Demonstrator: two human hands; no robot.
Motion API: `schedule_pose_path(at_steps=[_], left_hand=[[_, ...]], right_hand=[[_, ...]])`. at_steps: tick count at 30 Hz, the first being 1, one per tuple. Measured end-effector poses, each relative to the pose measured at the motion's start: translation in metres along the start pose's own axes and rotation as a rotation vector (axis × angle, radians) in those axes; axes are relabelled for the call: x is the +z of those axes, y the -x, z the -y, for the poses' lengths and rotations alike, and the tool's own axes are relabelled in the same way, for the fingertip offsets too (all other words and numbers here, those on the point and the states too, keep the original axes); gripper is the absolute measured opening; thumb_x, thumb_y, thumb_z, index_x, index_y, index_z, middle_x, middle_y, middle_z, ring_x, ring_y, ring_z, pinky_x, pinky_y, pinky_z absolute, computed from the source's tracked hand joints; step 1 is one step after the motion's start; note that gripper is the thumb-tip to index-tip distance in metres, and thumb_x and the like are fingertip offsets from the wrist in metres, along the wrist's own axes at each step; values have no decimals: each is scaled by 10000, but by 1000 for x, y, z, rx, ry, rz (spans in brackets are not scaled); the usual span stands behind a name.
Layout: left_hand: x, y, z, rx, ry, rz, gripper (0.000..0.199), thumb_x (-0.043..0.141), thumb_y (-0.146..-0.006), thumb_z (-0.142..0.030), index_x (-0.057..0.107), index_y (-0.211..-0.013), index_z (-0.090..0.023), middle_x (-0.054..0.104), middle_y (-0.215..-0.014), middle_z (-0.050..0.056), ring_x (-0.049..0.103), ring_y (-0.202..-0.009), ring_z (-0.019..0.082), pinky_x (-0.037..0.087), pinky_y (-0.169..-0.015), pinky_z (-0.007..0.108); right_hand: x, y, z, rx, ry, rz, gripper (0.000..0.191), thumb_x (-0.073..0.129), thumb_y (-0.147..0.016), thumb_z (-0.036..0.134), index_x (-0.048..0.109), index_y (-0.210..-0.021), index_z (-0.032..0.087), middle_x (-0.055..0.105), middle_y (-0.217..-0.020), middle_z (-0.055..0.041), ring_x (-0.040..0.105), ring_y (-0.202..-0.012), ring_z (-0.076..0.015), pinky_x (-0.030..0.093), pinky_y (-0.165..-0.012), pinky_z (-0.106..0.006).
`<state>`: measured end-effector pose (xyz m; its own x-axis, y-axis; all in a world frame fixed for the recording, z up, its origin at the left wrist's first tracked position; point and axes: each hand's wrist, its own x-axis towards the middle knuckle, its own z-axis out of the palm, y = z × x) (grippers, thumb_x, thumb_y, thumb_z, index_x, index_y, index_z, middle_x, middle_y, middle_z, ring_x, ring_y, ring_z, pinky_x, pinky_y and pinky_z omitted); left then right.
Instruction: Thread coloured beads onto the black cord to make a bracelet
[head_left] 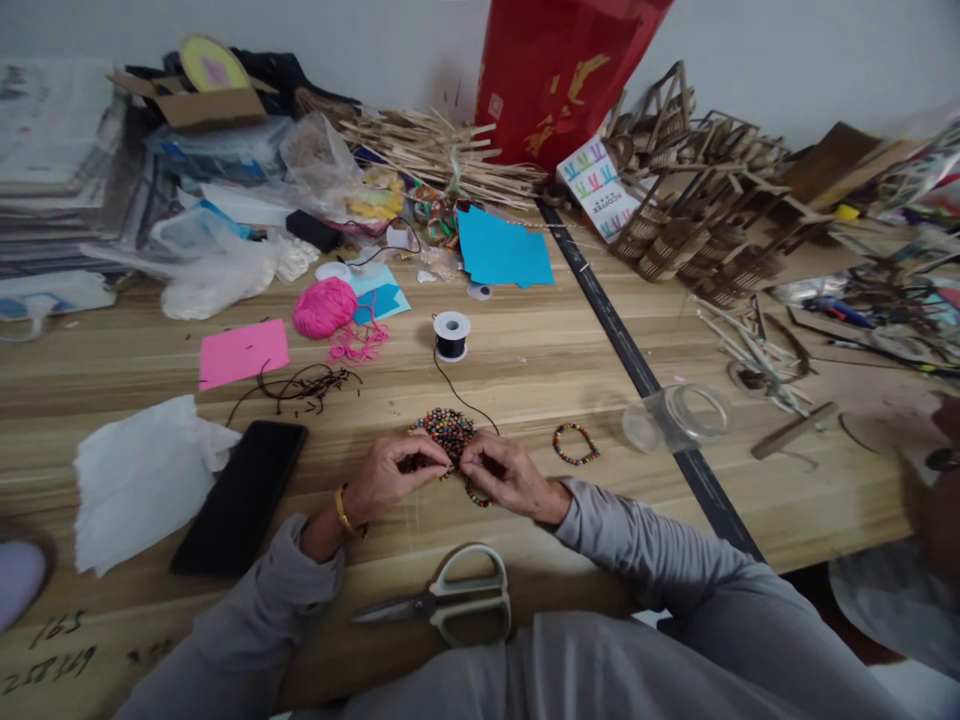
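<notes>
My left hand (394, 472) is closed in a pinch over the near left side of a pile of small multicoloured beads (448, 428). What sits between its fingertips is too small to make out. Close beside it, my right hand (514, 478) is also pinched. A black cord runs to it from a white spool (451, 335), and a short beaded cord (477, 495) hangs beneath its fingers. Off to the right lies a beaded bracelet (575, 444) in a closed ring. Pale-handled scissors (469, 597) rest near the table's front edge.
A black phone (241, 497) and white tissue (146, 480) lie left. Beyond them are black cord scraps (307, 385), pink card (244, 353) and pink yarn (325, 307). A clear plastic container (675, 417) lies right; small woven baskets (675, 245) stand behind. Another person sits far right.
</notes>
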<state>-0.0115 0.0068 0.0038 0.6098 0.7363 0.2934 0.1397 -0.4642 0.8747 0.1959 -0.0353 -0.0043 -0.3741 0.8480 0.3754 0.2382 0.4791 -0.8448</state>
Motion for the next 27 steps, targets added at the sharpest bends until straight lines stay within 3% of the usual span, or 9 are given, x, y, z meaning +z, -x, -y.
schedule_pose_path(at_steps=[27], left_hand=[[0,-1,-3,31,10,0,105,679,-806,-231,721,-775,-139,731,-735,79,661,-703,160,527,-712,286]], right_hand=[[-2,-1,4,-12,30,50,189,471,-934,283,548,-815,157,539,-723,-40,492,-651,-130,414,-599,-246]])
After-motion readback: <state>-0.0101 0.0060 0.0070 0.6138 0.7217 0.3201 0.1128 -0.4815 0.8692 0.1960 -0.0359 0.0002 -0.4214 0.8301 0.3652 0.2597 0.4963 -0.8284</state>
